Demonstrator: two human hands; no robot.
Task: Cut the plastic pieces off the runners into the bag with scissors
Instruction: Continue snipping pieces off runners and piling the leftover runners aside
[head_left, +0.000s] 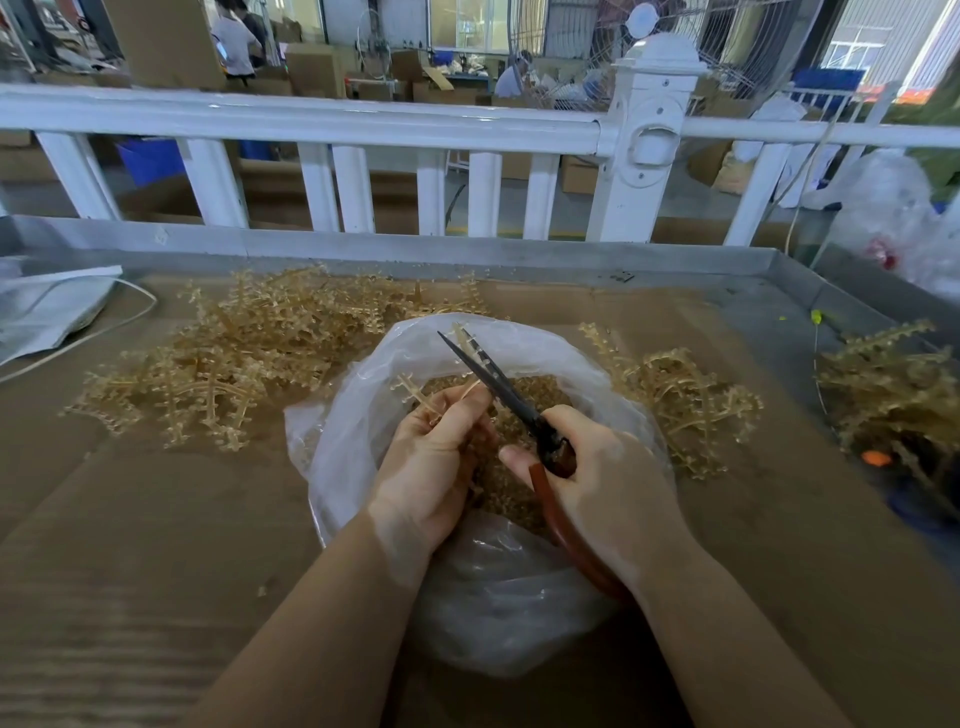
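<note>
- Two hands mid-frame over the bag (363, 415): left hand (434, 467) pinches a runner (415, 392); right hand (608, 483) grips scissors (498, 387).
- Blades touch the runner.
- Runner piles (234, 364) lie left and right.

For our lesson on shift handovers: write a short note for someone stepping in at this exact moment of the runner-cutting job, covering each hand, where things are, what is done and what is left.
Left hand: grips one runner over the open bag.
Right hand: grips the scissors by the red-brown handles, blades at the runner's far branch.
Done: a layer of cut pieces already lies in the bag.
Left: the held runner still carries pieces. A large pile of runners lies left of the bag, a smaller pile on its right, a third heap at the far right; which piles are already trimmed I cannot tell.
</note>
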